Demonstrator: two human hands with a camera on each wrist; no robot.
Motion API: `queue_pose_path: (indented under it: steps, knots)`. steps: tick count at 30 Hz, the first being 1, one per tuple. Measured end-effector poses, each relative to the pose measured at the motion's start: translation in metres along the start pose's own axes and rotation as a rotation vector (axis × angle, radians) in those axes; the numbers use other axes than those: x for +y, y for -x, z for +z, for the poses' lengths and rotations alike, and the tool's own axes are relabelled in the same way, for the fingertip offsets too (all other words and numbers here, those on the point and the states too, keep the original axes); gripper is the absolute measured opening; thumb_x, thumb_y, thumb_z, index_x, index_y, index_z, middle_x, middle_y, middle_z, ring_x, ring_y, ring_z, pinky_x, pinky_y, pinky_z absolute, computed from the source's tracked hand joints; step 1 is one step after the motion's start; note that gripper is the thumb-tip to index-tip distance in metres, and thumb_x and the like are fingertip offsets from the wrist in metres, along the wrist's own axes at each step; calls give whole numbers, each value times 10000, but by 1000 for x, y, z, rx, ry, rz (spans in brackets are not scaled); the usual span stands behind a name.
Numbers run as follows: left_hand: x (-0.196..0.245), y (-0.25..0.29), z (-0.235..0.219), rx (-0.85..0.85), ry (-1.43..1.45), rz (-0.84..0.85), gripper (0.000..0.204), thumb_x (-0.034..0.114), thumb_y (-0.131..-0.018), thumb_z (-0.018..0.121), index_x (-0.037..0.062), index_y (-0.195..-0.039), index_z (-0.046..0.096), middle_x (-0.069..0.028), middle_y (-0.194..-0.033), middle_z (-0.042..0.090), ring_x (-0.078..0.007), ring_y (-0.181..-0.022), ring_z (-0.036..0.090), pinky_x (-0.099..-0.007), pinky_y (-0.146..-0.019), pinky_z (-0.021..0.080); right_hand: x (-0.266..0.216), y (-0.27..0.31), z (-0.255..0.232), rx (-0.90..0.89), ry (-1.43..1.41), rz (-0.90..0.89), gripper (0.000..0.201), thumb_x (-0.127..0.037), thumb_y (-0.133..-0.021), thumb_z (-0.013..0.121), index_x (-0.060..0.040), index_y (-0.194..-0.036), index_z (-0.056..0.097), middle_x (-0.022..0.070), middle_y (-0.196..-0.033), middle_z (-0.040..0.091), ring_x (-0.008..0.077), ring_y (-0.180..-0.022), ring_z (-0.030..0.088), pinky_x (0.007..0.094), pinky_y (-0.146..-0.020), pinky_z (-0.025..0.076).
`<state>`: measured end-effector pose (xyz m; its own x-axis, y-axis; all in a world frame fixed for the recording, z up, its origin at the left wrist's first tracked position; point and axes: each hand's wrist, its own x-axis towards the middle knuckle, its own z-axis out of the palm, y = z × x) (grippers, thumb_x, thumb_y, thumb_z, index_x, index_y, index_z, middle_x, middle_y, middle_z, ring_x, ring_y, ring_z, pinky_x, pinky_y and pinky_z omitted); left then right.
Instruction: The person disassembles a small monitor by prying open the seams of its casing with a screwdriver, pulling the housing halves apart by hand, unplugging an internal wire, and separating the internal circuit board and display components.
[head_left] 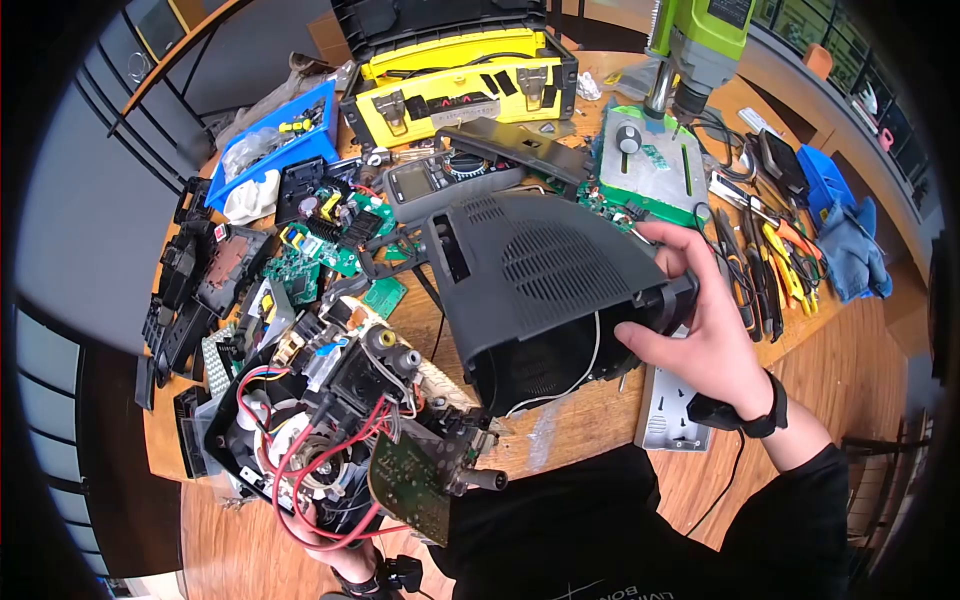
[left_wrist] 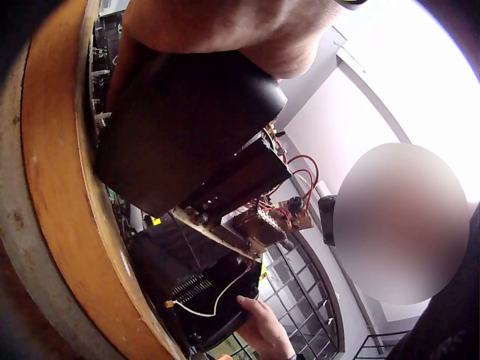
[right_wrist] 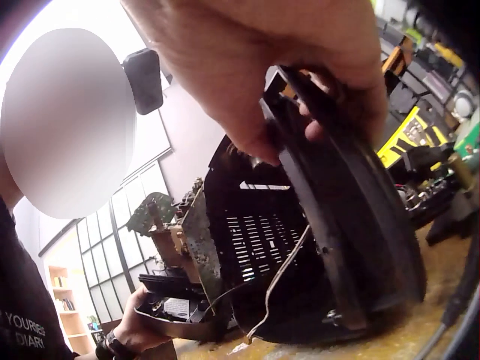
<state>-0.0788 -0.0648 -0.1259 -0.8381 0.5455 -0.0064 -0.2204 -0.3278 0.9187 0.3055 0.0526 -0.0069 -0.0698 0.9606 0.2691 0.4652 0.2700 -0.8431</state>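
Observation:
My right hand [head_left: 700, 315] grips the rim of a black vented rear housing [head_left: 540, 265], thumb inside its open side and fingers outside. A thin white cable [head_left: 597, 350] hangs in the hollow of that shell. Lower left, my left hand [head_left: 335, 545] holds the other half of the opened device, a black casing [right_wrist: 180, 328] packed with electronics, from below. Red wires [head_left: 285, 470] loop over a round coil assembly, and a green circuit board [head_left: 410, 485] hangs at its near side. In the left wrist view, the casing's smooth black outside [left_wrist: 187, 127] hides most of the fingers.
Loose circuit boards [head_left: 345, 220] and black plastic parts [head_left: 190, 265] crowd the table's left. Behind are a yellow toolbox [head_left: 460, 95], a multimeter [head_left: 450, 180] and a blue bin [head_left: 320, 125]. A green drill press [head_left: 700, 40], pliers [head_left: 775, 270] and a screw tray [head_left: 672, 420] stand right.

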Motion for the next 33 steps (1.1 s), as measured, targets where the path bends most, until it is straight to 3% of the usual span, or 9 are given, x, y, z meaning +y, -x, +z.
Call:
queue_pose_path:
  steps: [1,5,10,13,17,20,22,28,33]
  knots:
    - [0,0,0,-1,0,-1,350,330,-988,441,34,-996,628,-102,-1021,654,-216,-987,611,-364,-890,490,-7,3,4,32,-42,97,711,-17,-762,754,-52,-1364,377,38,-920,486,90,-749,531,241,-656,438]
    - [1,-2,-1,-47,38,-42,370,334,-989,438,22,-1023,635,-113,-1061,662,-225,-1005,617,-369,-900,490,-13,7,6,32,131,109,667,-22,-799,719,-29,-1359,356,62,-970,489,114,-804,549,259,-710,456]
    - [-1,-5,-7,-80,28,-47,399,349,-994,427,15,-1057,635,-122,-1101,663,-232,-1029,617,-380,-919,487,3,8,11,60,193,-65,593,-47,-856,661,1,-1348,333,118,-1102,528,212,-925,589,328,-824,477]
    - [-5,-8,-11,-101,-13,21,417,362,-1000,419,12,-1075,632,-125,-1107,663,-237,-1028,618,-386,-919,491,-3,9,12,67,263,-38,605,-66,-866,655,11,-1358,311,156,-1099,553,284,-927,615,360,-854,483]
    - [-3,-5,-8,-88,12,1,442,386,-1001,418,8,-1094,629,-126,-1111,664,-241,-1029,619,-388,-926,488,-21,9,11,42,208,85,625,-66,-874,641,17,-1379,282,195,-1073,592,353,-911,640,403,-840,494]
    - [-2,-4,-7,-86,21,-14,452,396,-1000,421,8,-1095,632,-126,-1116,664,-242,-1033,619,-390,-929,487,-14,12,12,47,295,-45,620,-61,-886,618,17,-1388,263,245,-1061,618,406,-883,645,444,-783,499]
    - [-3,-4,-7,-81,17,-9,454,400,-998,423,9,-1094,633,-126,-1118,664,-243,-1035,619,-391,-929,487,-22,13,11,-18,296,102,597,-55,-897,598,20,-1385,261,283,-1106,617,441,-929,634,468,-791,493]
    - [2,0,-2,-31,47,-60,454,398,-993,434,4,-1103,633,-132,-1126,664,-251,-1042,621,-393,-921,495,-16,12,13,4,276,-18,569,-48,-908,581,22,-1379,270,314,-1152,598,462,-970,617,473,-849,477]
    - [13,8,13,-156,64,-129,465,394,-986,443,-8,-1131,625,-141,-1153,659,-258,-1047,624,-397,-924,499,-14,10,13,36,289,-72,504,-68,-898,616,16,-1313,343,259,-1055,617,438,-916,621,443,-840,490]
